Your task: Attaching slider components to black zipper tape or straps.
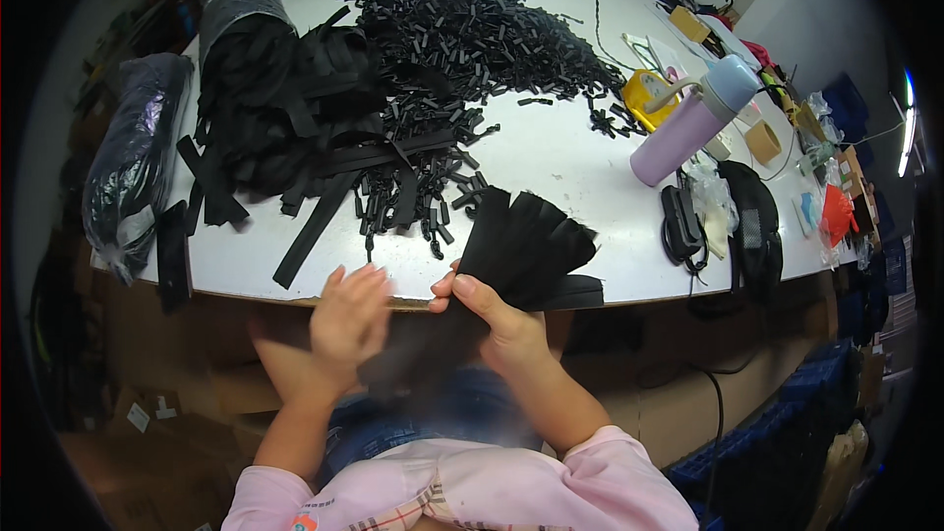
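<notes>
My right hand [503, 323] is closed around a fanned bundle of black fabric strips [521, 244], with the thumb pressed on top. The strips' upper ends spread out above the table edge. Their lower part hangs over my lap and is blurred. To its left, my left hand [352, 323] is raised at the table edge, slightly smeared by motion. Its fingers look loosely apart, and nothing shows in them. Just beyond both hands lie small black toggle-like pieces [433, 206]. A loose black strip [313, 233] lies beyond my left hand.
A heap of black strips [285, 108] is at the left, beside a plastic-wrapped black roll [138, 162]. A large pile of small black pieces [482, 34] covers the far middle. A purple bottle [683, 128], yellow tape dispenser [644, 98] and black case [752, 226] stand right.
</notes>
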Action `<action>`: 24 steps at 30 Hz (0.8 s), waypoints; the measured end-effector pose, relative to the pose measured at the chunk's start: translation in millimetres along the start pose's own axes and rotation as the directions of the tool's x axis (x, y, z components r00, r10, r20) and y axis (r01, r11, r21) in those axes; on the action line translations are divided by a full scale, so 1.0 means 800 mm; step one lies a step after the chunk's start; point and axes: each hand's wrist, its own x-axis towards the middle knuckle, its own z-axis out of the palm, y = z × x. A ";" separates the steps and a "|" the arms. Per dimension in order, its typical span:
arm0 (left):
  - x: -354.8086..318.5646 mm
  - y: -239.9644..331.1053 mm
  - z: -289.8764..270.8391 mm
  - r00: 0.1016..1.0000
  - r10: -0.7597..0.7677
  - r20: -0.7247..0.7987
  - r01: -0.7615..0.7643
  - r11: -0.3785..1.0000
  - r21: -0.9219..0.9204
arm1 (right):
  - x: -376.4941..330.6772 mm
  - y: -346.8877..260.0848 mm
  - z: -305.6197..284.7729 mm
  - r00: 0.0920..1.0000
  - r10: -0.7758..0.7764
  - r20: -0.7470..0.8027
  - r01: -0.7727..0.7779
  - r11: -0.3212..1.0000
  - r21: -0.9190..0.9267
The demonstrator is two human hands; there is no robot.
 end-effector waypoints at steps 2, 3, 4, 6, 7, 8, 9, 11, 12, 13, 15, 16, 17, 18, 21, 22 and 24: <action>0.005 0.026 -0.020 0.868 -0.466 0.172 0.432 0.537 -0.725 | 0.001 0.005 -0.008 0.991 0.003 0.133 0.030 0.970 -0.242; 0.015 0.038 -0.020 0.855 -0.395 0.338 0.471 0.315 -0.824 | -0.006 0.008 0.002 0.988 0.087 0.130 -0.059 0.977 -0.203; 0.025 0.044 -0.022 0.839 -0.280 0.467 0.505 0.078 -0.860 | -0.009 0.007 0.010 0.981 0.136 0.135 -0.078 0.927 -0.366; 0.020 0.043 -0.024 0.606 -0.100 0.789 0.791 -0.028 -0.611 | -0.003 0.034 -0.003 0.938 0.091 0.335 0.107 0.842 -0.528; 0.026 0.043 -0.028 0.601 -0.090 0.794 0.796 -0.020 -0.605 | -0.005 0.036 -0.003 0.959 0.126 0.255 0.041 0.826 -0.562; 0.029 0.042 -0.029 0.596 -0.078 0.799 0.801 -0.012 -0.599 | -0.005 0.039 -0.007 0.958 0.134 0.254 0.033 0.827 -0.562; 0.028 0.040 -0.026 0.593 -0.082 0.801 0.803 -0.018 -0.596 | -0.005 0.044 -0.013 0.963 0.111 0.248 0.071 0.779 -0.623; 0.023 0.035 -0.015 0.527 0.031 0.849 0.832 0.184 -0.523 | -0.008 0.040 -0.022 0.920 0.133 0.368 0.251 0.521 -0.816; 0.021 0.041 -0.011 0.528 0.026 0.849 0.833 0.178 -0.524 | -0.008 0.045 -0.025 0.919 0.141 0.368 0.247 0.521 -0.817; 0.019 0.050 -0.008 0.583 -0.051 0.811 0.812 0.042 -0.582 | -0.007 0.052 -0.027 0.909 0.002 0.416 0.379 0.409 -0.830; -0.002 0.051 0.007 0.650 -0.136 0.747 0.742 -0.098 -0.663 | -0.008 0.043 -0.026 0.639 -0.098 0.763 0.715 -0.288 -0.637; -0.001 0.051 0.008 0.647 -0.142 0.749 0.743 -0.102 -0.662 | -0.006 0.035 -0.020 0.640 -0.093 0.762 0.717 -0.282 -0.637; 0.003 0.053 0.008 0.711 -0.229 0.665 0.686 0.021 -0.727 | -0.003 0.026 -0.011 0.802 -0.080 0.592 0.598 0.124 -0.792; 0.003 0.053 0.009 0.768 -0.302 0.564 0.623 0.152 -0.767 | -0.005 0.020 0.000 0.911 0.026 0.411 0.345 0.497 -0.796; -0.013 0.034 0.012 0.584 -0.123 0.803 0.810 0.149 -0.567 | -0.007 0.025 -0.015 0.975 0.038 0.220 0.068 0.889 -0.454; -0.014 0.035 0.011 0.582 -0.130 0.803 0.812 0.147 -0.565 | -0.006 0.027 -0.016 0.972 0.029 0.235 0.077 0.900 -0.429; -0.014 0.039 0.011 0.624 -0.011 0.781 0.780 0.051 -0.623 | -0.005 0.038 -0.015 0.960 -0.002 0.280 0.144 0.861 -0.487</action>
